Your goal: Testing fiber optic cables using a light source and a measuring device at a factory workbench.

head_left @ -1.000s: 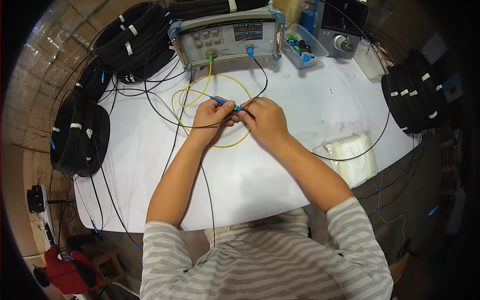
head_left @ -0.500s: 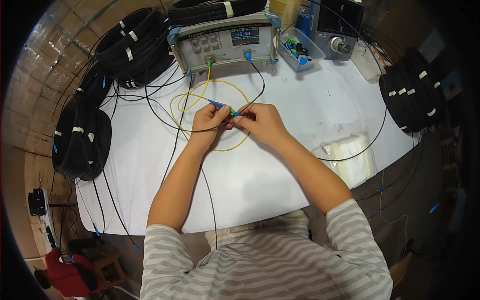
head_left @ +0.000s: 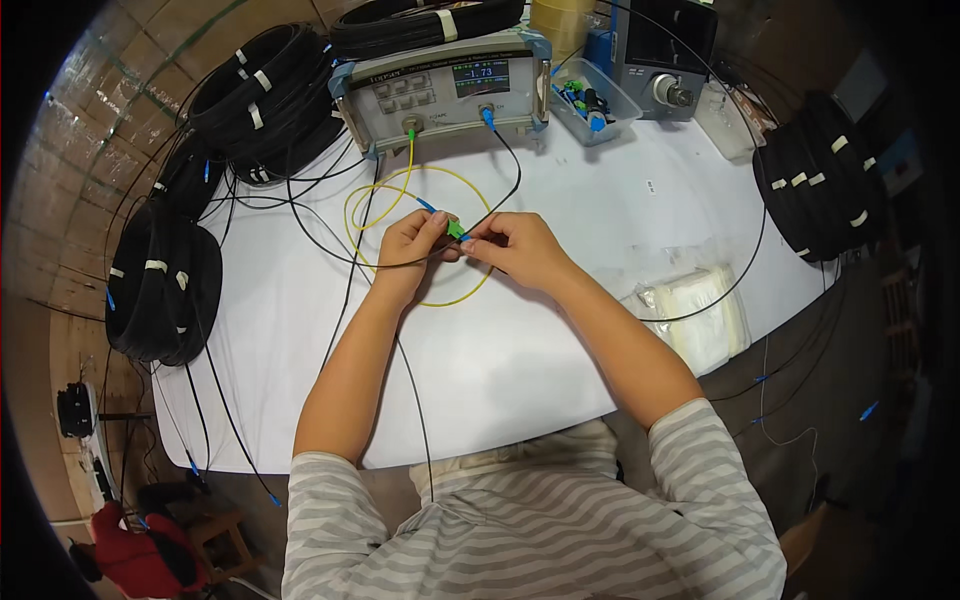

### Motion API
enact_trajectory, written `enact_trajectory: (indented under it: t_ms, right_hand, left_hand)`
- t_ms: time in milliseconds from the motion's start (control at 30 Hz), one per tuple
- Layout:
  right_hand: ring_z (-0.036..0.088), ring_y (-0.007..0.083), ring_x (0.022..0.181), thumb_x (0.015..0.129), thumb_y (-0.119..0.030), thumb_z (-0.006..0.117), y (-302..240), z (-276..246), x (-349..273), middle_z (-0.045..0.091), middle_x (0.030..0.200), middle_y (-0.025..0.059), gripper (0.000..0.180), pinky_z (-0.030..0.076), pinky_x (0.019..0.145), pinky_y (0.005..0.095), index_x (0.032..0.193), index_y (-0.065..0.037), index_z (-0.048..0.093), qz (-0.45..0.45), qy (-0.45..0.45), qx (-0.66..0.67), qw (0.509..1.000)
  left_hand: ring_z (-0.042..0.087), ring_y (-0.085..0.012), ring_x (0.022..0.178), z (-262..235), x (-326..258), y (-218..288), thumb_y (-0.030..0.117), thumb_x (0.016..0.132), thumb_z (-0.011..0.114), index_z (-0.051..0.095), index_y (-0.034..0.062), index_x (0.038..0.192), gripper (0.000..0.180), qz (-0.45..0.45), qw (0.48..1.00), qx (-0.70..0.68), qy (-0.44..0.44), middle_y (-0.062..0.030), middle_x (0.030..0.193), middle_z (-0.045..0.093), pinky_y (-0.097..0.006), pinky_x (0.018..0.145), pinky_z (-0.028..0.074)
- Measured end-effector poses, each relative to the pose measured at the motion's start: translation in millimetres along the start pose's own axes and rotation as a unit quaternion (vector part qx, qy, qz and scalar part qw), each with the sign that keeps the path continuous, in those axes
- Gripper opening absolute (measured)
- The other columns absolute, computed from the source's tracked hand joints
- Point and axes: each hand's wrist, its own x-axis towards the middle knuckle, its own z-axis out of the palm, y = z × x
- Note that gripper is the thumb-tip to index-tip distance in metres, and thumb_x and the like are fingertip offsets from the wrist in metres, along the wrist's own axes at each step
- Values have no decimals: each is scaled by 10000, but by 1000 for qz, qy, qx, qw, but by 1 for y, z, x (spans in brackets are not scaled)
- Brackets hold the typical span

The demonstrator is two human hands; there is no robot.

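- Left hand [head_left: 408,247] pinched shut on the green connector [head_left: 456,230], blue-tipped lead [head_left: 427,206] running up from it.
- Right hand [head_left: 515,245] closed fingertip-to-fingertip on the same connector's other end, above the white table [head_left: 520,360], over the yellow cable loop [head_left: 440,290].
- Compared with a second ago: hands drawn slightly nearer the grey test meter [head_left: 440,88], green piece now showing between the fingers.
- Probably mating two fibre ends at the adapter; seating not confirmable.
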Motion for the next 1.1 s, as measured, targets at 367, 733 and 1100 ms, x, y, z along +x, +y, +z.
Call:
enact_trajectory:
  t_ms: [367,733,1100]
  right_hand:
    - [633,161,670,822,-262,749,6,2,-1,703,781,70,237,493,640,296,887,-35,733,-26,10,-64,998]
    - [625,183,751,849,-208,750,6,5,-2,675,868,93,231,491,692,317,926,5,707,-85,-31,-24,996]
    - [663,243,777,859,-245,705,-1,7,-3,689,863,101,231,505,701,342,926,-25,717,-92,0,-116,989]
  left_hand:
    - [653,-141,713,0,-2,5,271,974,627,635,20,921,257,-6,1000,-3,-23,-57,820,672,-266,654,542]
    - [646,-140,674,-9,0,7,300,976,605,630,21,911,287,-32,999,-10,-42,-64,796,667,-253,645,528]
    - [647,-132,719,-4,-1,2,263,988,602,619,13,935,256,-4,1000,8,-17,-60,836,664,-247,660,540]
